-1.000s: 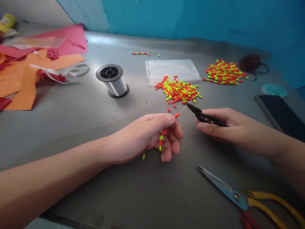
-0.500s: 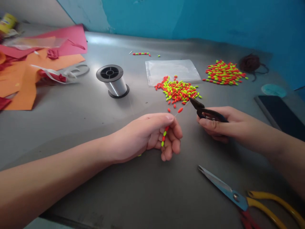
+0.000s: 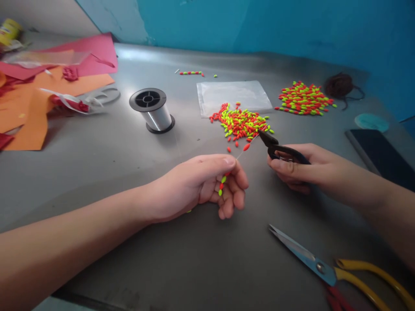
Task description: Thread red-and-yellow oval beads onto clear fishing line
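Observation:
My left hand [image 3: 207, 181] pinches a thin clear line between thumb and forefinger. Red and yellow-green beads [image 3: 221, 186] hang on that line against the curled fingers. Between the two hands, a single red bead [image 3: 247, 147] sits on the stretch of line running up to the plier tips. My right hand [image 3: 295, 168] is closed round the black pliers [image 3: 275, 149], whose jaws meet the line's end. Just behind lies a pile of red and yellow-green beads [image 3: 243, 123], beside a clear plastic bag [image 3: 235, 95].
A spool of clear line [image 3: 157, 116] stands at centre left. Orange paper [image 3: 32, 125] and pink paper [image 3: 97, 52] lie far left. Scissors [image 3: 311, 259] rest front right, a phone [image 3: 379, 155] at the right edge. Another bead pile [image 3: 304, 99] and dark yarn [image 3: 339, 85] are at back right.
The single red bead sits slightly higher, nearer the plier tips. The beads hanging in my left hand have shifted up a little. Both hands keep their grip.

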The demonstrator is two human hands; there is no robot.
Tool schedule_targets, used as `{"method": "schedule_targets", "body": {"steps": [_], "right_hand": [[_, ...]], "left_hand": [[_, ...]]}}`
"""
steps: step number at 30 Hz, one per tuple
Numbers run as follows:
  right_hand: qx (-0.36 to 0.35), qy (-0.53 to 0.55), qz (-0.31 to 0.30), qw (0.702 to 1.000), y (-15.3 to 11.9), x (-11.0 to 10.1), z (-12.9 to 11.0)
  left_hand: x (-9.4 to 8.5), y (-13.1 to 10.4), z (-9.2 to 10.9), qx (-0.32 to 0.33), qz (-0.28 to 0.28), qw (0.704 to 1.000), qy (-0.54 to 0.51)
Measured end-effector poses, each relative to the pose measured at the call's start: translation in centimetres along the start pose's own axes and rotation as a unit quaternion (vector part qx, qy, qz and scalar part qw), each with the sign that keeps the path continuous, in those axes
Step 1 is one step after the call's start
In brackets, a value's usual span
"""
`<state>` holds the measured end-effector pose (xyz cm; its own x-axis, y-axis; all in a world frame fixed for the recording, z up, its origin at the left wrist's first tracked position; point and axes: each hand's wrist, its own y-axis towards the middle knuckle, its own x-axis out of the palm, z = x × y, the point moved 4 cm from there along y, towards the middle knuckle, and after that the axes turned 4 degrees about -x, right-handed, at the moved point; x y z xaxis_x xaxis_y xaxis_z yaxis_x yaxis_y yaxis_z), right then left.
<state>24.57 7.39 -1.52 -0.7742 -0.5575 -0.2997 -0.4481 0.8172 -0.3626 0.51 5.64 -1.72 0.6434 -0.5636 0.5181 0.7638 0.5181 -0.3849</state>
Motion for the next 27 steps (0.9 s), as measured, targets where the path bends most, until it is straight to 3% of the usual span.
{"method": "schedule_targets", "body": {"steps": [7,12,27], "right_hand": [[-0.004,-0.052,0.019,0.998,-0.3,0.4,-1.1],[-0.036,-0.152,0.027,0.987,-0.4,0.6,-2.1],[-0.036,-0.227,-0.005,0.973,-0.5,1.0,-1.7]], "left_hand": [[0.2,0.2,0.0,0.000,0.019,1.000,0.004],[0.1,0.4,-0.1,0.001,0.022,1.000,0.001],[0.1,0.2,-0.2,0.003,-0.005,1.000,0.004]]}}
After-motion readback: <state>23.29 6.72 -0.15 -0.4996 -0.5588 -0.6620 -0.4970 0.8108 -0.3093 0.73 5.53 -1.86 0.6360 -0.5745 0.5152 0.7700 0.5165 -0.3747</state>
